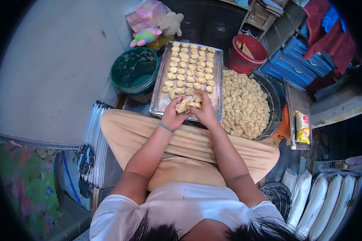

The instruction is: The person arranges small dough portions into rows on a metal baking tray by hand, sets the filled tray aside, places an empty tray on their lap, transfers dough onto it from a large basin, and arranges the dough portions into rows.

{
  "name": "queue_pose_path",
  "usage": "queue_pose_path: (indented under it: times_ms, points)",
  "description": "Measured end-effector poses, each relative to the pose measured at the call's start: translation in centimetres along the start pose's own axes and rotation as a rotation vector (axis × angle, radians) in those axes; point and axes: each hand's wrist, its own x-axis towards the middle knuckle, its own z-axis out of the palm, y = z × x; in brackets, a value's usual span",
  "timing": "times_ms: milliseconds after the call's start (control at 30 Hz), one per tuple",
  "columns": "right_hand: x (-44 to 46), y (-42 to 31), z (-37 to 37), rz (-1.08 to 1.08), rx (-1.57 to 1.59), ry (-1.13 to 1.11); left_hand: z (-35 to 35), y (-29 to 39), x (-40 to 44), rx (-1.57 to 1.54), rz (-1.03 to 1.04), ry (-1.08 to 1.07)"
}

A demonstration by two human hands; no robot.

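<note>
My left hand [173, 115] is closed around a lump of dough [183, 105] above the near end of a metal tray [158, 105]. Close beside it, my right hand [205, 111] grips a piece of dough [197, 99] with its fingers. The two hands nearly meet, and the fingers partly hide the dough. Rows of small rounded dough pieces [190, 67] cover the far and middle parts of the tray. To the right, a wide dark tub [274, 116] holds a large heap of similar dough pieces [245, 105].
A green bucket [134, 70] stands left of the tray, a red bucket [247, 52] behind the tub. Stacked metal trays [96, 138] rest at my left. On the right, another tray [297, 94] carries a yellow packet [302, 127]. White filled bags [330, 203] line the lower right.
</note>
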Motion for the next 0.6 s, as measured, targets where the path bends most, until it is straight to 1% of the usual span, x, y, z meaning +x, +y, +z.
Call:
queue_pose_path:
  times_ms: [100,133,233,267,367,400,467,500,567,600]
  points:
    - [0.9,2.9,2.4,0.208,0.134,-0.248,-1.2,1.5,-0.8,0.028,-0.021,0.179]
    - [1.3,3.5,3.3,0.395,0.342,-0.248,-1.3,2.0,-1.0,0.092,0.026,0.258]
    - [1.5,3.2,3.7,0.497,0.162,-0.139,-2.8,3.7,-1.7,0.312,0.185,0.379]
    - [1.2,4.9,4.1,0.406,0.077,-0.074,-3.4,4.4,-2.1,0.286,0.252,0.373]
    - [1.0,5.0,4.5,0.273,-0.101,-0.136,-5.1,7.0,-2.1,0.401,0.339,0.459]
    - [1.1,4.7,4.8,0.130,-0.164,-0.123,-5.0,7.7,-2.1,0.375,0.324,0.481]
    - [1.3,4.0,5.7,-0.158,-0.287,-0.096,-4.4,8.1,-2.2,0.319,0.303,0.430]
    - [1.4,3.4,5.8,-0.103,-0.273,-0.136,-4.0,8.3,-2.2,0.292,0.292,0.405]
    - [1.6,2.2,5.9,0.004,-0.243,-0.220,-3.0,7.8,-2.2,0.381,0.253,0.394]
    - [1.3,2.3,5.8,-0.003,-0.316,-0.203,-2.7,7.3,-2.1,0.425,0.233,0.390]
